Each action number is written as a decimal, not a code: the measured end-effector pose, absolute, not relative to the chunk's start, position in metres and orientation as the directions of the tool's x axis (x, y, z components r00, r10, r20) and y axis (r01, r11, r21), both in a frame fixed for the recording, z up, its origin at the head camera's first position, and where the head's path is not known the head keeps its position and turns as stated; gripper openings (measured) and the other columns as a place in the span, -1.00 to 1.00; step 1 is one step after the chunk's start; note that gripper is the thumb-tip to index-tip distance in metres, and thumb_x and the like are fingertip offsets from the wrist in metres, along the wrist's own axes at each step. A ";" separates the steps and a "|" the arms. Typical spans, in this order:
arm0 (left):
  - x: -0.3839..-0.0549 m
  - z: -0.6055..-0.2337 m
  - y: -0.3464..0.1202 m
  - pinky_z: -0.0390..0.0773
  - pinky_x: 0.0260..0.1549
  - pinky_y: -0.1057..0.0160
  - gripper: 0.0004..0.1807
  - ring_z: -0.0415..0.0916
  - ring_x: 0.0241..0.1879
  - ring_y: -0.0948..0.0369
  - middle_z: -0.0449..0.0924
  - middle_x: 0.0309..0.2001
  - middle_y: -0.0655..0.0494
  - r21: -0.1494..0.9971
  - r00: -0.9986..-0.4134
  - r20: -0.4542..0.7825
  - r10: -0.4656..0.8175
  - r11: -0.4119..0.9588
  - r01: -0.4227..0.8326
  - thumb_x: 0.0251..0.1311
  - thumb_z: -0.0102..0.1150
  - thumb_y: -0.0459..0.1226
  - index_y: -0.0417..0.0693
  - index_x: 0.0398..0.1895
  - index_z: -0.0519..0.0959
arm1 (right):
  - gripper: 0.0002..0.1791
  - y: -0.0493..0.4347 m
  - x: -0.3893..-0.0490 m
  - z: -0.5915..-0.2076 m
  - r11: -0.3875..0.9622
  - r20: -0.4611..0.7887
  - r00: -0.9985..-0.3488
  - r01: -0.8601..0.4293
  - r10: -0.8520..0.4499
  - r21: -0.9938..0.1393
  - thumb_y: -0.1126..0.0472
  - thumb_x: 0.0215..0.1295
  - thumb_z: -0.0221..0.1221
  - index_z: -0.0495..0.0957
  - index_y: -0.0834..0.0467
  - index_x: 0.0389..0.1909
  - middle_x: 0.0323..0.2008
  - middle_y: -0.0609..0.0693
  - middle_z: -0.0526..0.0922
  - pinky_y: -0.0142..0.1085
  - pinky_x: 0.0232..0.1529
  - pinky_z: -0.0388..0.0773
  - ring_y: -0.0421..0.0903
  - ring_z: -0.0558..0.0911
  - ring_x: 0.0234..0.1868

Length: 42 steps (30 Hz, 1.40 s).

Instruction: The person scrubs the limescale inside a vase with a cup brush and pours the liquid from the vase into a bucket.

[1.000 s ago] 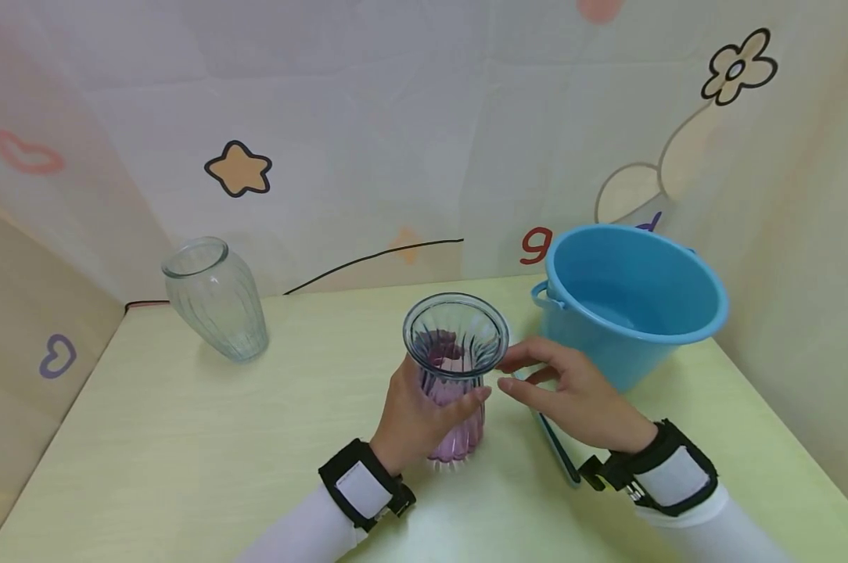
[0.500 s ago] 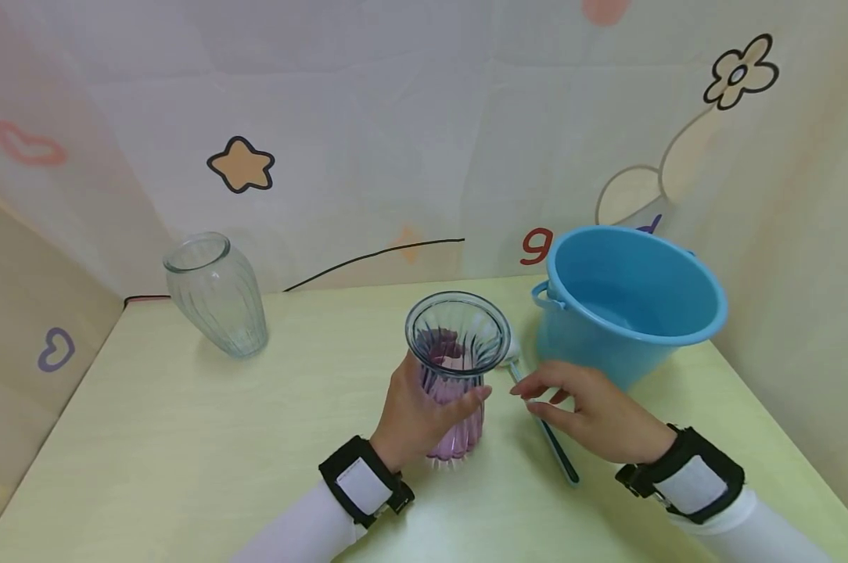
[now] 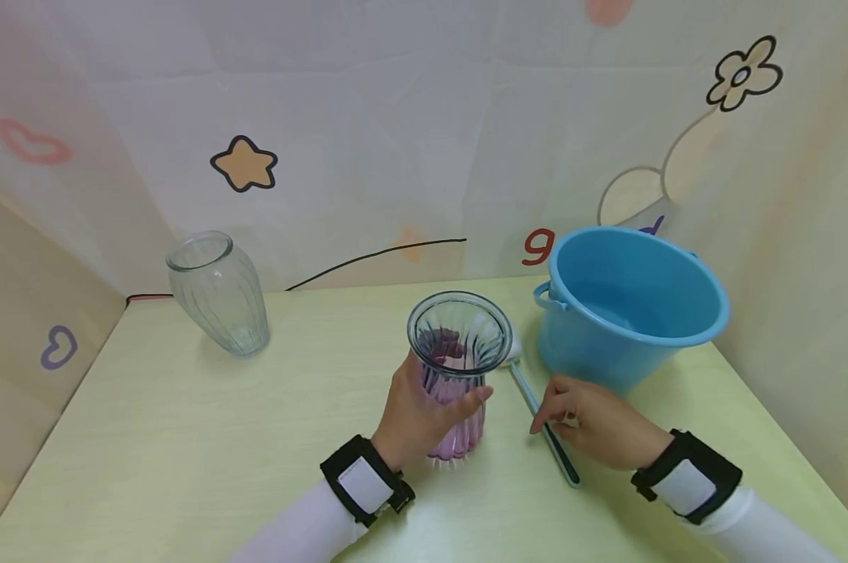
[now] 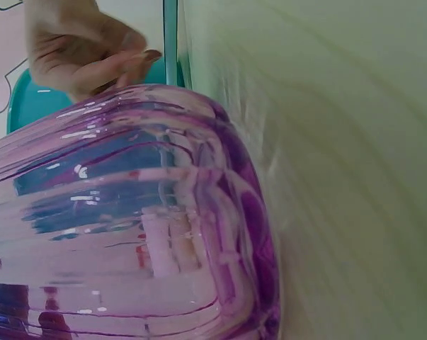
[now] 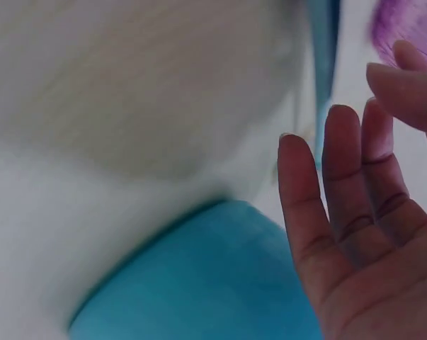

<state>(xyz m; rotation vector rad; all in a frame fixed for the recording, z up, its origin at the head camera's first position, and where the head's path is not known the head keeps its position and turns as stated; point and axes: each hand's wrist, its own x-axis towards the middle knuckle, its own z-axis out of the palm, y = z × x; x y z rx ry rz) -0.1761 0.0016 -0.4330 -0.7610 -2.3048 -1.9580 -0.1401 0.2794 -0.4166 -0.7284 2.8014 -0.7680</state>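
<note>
My left hand (image 3: 420,414) grips a ribbed glass vase (image 3: 459,426), clear at the flared rim and purple toward the base, standing upright mid-table. Its purple body (image 4: 128,227) fills much of the left wrist view. To its right lies a long-handled brush (image 3: 526,389) with a white head, partly hidden behind the vase, and a light blue handle with a dark strip. My right hand (image 3: 593,422) hovers over that handle, fingers loosely bent. In the right wrist view the fingers (image 5: 344,166) are spread beside the handle (image 5: 323,64), with nothing between them.
A light blue bucket (image 3: 607,356) stands at the back right, just beyond the right hand. Another clear glass vase (image 3: 227,305) stands at the back left. A patterned cloth wall (image 3: 368,156) encloses the table's (image 3: 206,453) back and sides.
My right hand has moved from beside the vase toward me and to the right, along the brush handle, uncovering the handle's upper part. The left hand and vase have stayed in place.
</note>
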 end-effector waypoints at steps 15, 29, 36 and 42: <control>-0.174 -0.431 0.002 0.60 0.22 -0.13 -0.06 0.56 0.26 -0.09 0.56 0.24 0.00 0.931 -0.896 0.295 0.333 0.111 0.348 0.09 0.55 -0.11 0.02 0.47 0.21 | -0.60 0.281 -0.139 -0.426 0.782 -0.067 -0.859 -0.427 -0.508 -0.454 0.44 0.37 0.23 0.75 -0.17 -0.12 -0.21 -0.21 0.59 -0.33 -0.08 0.61 -0.26 0.51 -0.18; -0.176 -0.434 0.001 0.64 0.18 -0.08 -0.05 0.58 0.25 -0.04 0.56 0.24 0.02 0.929 -0.884 0.309 0.349 0.088 0.360 0.10 0.53 0.00 0.05 0.47 0.19 | -0.58 0.281 -0.141 -0.442 0.769 -0.040 -0.842 -0.472 -0.539 -0.432 0.49 0.26 0.30 0.70 -0.20 -0.30 -0.31 -0.27 0.53 -0.36 -0.15 0.57 -0.30 0.48 -0.24; -0.175 -0.435 0.001 0.63 0.20 -0.08 -0.04 0.56 0.27 -0.06 0.55 0.27 0.03 0.934 -0.890 0.292 0.349 0.098 0.344 0.10 0.53 0.00 0.16 0.49 0.16 | -0.55 0.278 -0.138 -0.442 0.740 0.024 -0.831 -0.507 -0.555 -0.441 0.48 0.25 0.32 0.67 -0.24 -0.25 -0.18 -0.25 0.53 -0.30 -0.05 0.63 -0.24 0.52 -0.14; -0.176 -0.435 0.001 0.66 0.15 0.00 -0.04 0.59 0.20 0.11 0.57 0.24 0.06 0.927 -0.890 0.305 0.339 0.106 0.359 0.08 0.54 -0.02 0.09 0.48 0.19 | -0.54 0.274 -0.137 -0.436 0.724 0.180 -0.821 -0.565 -0.542 -0.397 0.45 0.21 0.39 0.64 -0.18 -0.07 -0.03 -0.18 0.57 -0.10 0.07 0.70 -0.19 0.56 -0.02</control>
